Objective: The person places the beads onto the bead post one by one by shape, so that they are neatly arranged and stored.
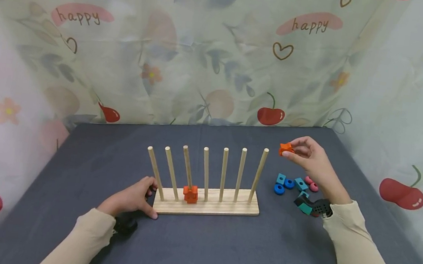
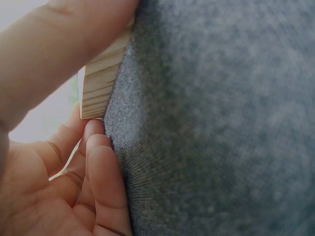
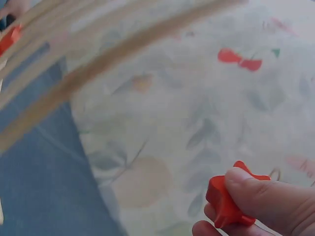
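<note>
A wooden peg rack [image 1: 206, 207] with several upright dowels stands on the dark cloth. My left hand [image 1: 133, 197] grips its left end, the thumb at the front edge and the fingers around the end; the left wrist view shows the fingertips against the wooden base [image 2: 101, 93]. Low on the third dowel from the left sits an orange star-shaped bead [image 1: 190, 194]. Up in the air, right of the rightmost dowel, my right hand [image 1: 310, 158] pinches another orange star-shaped bead [image 3: 229, 199] between thumb and fingers.
Right of the rack, below my right hand, lie loose beads: blue round ones [image 1: 279, 189], teal blocks [image 1: 301, 184] and pink ones [image 1: 313, 187]. My right wrist camera [image 1: 314, 206] partly covers some. A printed curtain [image 1: 204, 61] hangs behind the table.
</note>
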Tool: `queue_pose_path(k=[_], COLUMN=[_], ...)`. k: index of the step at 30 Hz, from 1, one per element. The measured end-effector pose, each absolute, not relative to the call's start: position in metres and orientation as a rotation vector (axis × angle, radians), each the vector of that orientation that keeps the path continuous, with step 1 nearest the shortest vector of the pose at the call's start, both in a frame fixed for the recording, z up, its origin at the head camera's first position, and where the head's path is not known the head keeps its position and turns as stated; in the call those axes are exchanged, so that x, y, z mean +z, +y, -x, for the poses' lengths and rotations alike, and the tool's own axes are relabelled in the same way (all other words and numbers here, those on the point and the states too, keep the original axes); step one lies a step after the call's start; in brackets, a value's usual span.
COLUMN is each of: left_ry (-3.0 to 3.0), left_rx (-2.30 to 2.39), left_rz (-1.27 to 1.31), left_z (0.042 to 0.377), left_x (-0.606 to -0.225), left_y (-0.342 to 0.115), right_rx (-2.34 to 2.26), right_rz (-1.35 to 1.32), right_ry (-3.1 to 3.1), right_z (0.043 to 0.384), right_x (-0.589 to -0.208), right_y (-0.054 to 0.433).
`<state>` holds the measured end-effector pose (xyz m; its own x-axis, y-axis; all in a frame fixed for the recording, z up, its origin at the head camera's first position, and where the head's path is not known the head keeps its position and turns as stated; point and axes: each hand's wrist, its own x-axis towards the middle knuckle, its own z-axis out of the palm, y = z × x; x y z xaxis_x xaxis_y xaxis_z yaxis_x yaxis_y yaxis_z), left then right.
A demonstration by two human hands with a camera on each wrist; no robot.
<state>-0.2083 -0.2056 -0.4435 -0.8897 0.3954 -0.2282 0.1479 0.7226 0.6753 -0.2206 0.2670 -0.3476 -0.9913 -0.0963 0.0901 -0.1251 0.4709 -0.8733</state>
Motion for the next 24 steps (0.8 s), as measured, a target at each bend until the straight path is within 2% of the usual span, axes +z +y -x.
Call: queue_pose_path(k=[14,24], left_ry=[2.576,2.574], left_rx=[0.942,0.937], left_rz=[-0.409,-0.403], left_z=[0.208,0.207], left_x=[-0.442,-0.439], left_y=[-0.205,-0.203], right_rx=[1.716,2.04], right_rz=[-0.365,-0.568], right_ry=[-2.342,-2.013], right_z=[0.202,0.184], right_x=[-0.315,-0.292], right_y=[0.24,0.22])
